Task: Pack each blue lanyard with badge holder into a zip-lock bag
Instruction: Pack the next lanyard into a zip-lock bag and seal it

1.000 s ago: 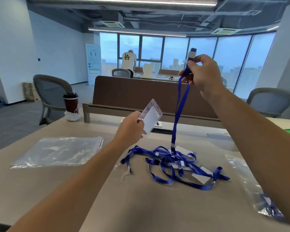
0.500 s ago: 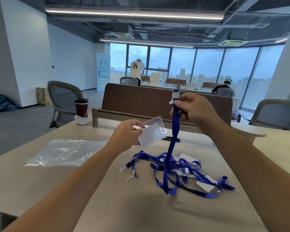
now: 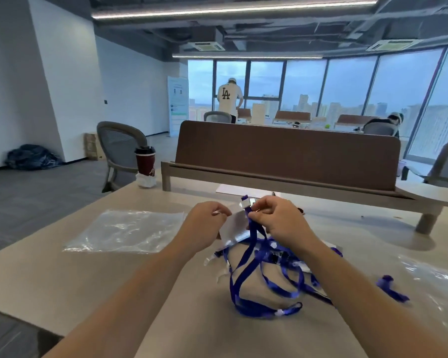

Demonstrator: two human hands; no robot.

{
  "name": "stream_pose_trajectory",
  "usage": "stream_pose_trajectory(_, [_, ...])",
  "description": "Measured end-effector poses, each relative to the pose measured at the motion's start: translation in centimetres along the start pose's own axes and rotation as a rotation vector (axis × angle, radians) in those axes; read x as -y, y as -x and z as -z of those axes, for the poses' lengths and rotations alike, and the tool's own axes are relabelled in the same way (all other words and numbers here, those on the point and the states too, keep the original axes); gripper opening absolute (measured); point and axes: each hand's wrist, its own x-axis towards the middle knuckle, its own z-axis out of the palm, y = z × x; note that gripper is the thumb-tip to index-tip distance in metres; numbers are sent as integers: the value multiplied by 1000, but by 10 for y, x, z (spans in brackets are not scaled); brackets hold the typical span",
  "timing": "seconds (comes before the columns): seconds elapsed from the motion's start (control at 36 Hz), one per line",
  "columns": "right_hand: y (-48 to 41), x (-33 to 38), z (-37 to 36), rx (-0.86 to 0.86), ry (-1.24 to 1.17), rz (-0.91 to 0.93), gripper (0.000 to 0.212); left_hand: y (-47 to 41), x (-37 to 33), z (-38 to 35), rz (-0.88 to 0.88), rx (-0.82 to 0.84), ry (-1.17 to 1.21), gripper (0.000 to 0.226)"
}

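Above the lanyard pile (image 3: 274, 290), the left hand (image 3: 204, 228) is pinching a badge holder (image 3: 234, 226); the right hand (image 3: 279, 223) is pinching a blue lanyard (image 3: 246, 257).

One wide camera sits on my head, facing forward and slightly down. My table (image 3: 62, 280) lies close beneath.

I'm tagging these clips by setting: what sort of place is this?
Most likely an open-plan office on a high floor: a desk with a brown divider screen, a grey office chair, and tall windows overlooking city towers.
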Motion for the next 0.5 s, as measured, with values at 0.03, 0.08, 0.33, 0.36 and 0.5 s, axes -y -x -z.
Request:
stream_pose_trajectory(0.03, [-2,-2,-5,0,13,7,3,-2,1,-2,-1,-1,-1,20])
stream_pose_trajectory(0.08, [-7,-5,-12,-8,30,20,3,-6,3,-5,4,-2,-14,19])
stream_pose_trajectory(0.33, [-18,-8,-26,-4,-49,-18,7,-12,12,-10,22,2,47,27])
stream_pose_trajectory(0.36, [-18,-7,-27,6,-45,-22,7,-11,12,-11,23,0,52,28])
stream_pose_trajectory(0.5, [-18,-7,-31,43,-2,-24,4,-9,14,-12,1,-9,30,30])
